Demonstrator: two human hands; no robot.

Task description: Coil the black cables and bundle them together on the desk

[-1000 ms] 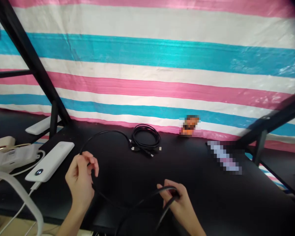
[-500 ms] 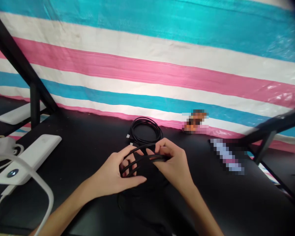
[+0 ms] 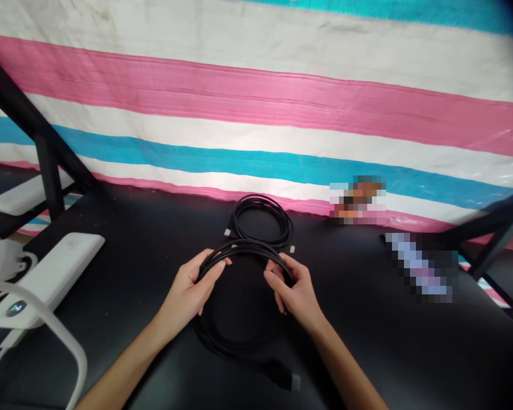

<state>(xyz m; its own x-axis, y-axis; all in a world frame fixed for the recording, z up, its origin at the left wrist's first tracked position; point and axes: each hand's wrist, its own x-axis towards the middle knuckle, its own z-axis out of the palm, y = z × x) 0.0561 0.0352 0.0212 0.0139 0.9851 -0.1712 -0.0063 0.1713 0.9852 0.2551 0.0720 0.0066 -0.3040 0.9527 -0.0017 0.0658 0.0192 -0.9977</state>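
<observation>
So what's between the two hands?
In the head view, a black cable coil arches from left hand to right hand, black tabletop showing through it.

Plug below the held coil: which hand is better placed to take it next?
Right hand, probably: the plug lies closer to it than to the left hand. Both hold the black coil; the left's grip could steady it alone.

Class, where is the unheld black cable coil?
In the head view, the unheld coil lies near centre on the table, just beyond the held coil and close to the striped sheet.
</observation>
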